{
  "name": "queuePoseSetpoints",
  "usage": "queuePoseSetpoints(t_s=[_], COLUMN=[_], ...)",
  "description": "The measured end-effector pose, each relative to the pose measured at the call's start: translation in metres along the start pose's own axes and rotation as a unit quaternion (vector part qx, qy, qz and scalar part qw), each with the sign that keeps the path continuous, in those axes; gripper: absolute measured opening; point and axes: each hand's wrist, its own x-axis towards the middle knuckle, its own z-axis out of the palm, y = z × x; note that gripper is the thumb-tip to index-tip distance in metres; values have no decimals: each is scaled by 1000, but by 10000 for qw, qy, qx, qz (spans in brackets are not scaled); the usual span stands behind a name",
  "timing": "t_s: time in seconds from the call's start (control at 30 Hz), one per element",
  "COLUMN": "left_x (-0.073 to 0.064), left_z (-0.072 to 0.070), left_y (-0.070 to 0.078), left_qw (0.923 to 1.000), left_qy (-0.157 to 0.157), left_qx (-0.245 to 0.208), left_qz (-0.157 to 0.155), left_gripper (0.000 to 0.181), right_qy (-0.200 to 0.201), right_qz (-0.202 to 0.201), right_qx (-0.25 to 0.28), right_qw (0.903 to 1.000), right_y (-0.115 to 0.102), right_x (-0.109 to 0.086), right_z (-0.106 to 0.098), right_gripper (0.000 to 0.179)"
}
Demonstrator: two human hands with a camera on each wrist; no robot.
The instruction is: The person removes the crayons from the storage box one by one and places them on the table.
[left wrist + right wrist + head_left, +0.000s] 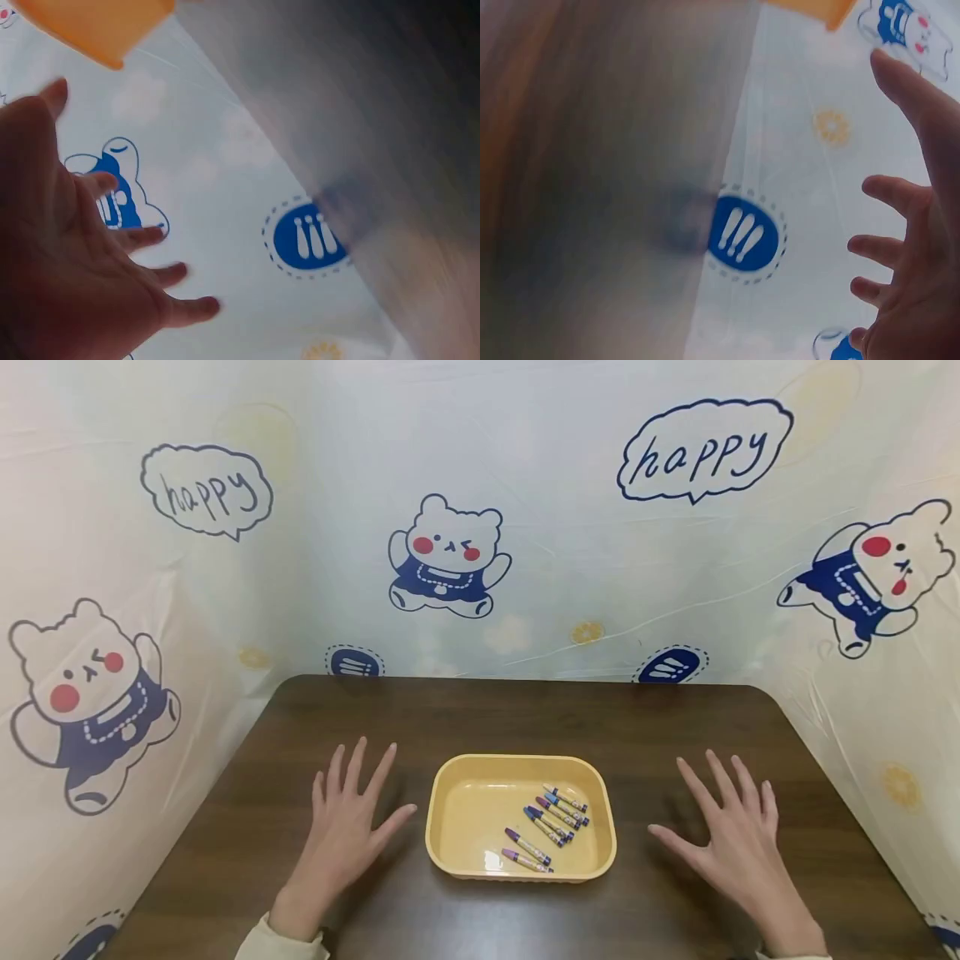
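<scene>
A yellow rectangular tray (468, 873) lies on the table between both hands. Several crayons (528, 846) with purple and blue tips rest loosely in its right half. To the left of the tray, my left hand (347, 827) has its fingers spread, palm down, and holds nothing. My right hand (738, 843) is on the other side, fingers likewise spread and apart from the tray. Both wrist views show the hands, left (82, 247) and right (907, 247), with bare palms and a bit of the tray's edge at the top.
The dark brown wooden table (360, 710) has rounded far corners. A pale curtain (555, 560) printed with bears and "happy" bubbles surrounds it at the back and both sides.
</scene>
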Motion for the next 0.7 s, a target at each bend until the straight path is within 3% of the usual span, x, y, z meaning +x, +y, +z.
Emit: queuePoseSetpoints(t_s=[0.23,0.3,0.37,0.4,0.47,0.6,0.7], left_x=[1,3,4,5,6,6,7], left_z=[-6,-8,-11,-11,-13,-13,-11], left_y=[13,17,20,21,24,26,26], left_qw=[9938,9865,9744,9662,9427,8855,8435], left_qy=[-391,-585,-804,-918,-1210,-1686,-2021], left_qx=[-960,-1471,-2054,-2366,-3067,-4298,-4964], left_qz=[-403,-415,-439,-443,-510,-525,-354], left_gripper=[59,54,48,46,43,36,31], right_qy=[-145,-122,-81,-65,-46,-51,-106], right_qz=[-268,-407,-547,-617,-766,-1058,-1259], right_qx=[485,615,755,797,888,999,1042], right_qw=[9984,9972,9956,9949,9931,9893,9865], right_y=[-25,-32,-40,-44,-51,-68,-81], right_x=[13,17,22,24,29,37,41], right_z=[4,5,4,3,1,-3,-5], right_gripper=[93,89,84,81,74,61,50])
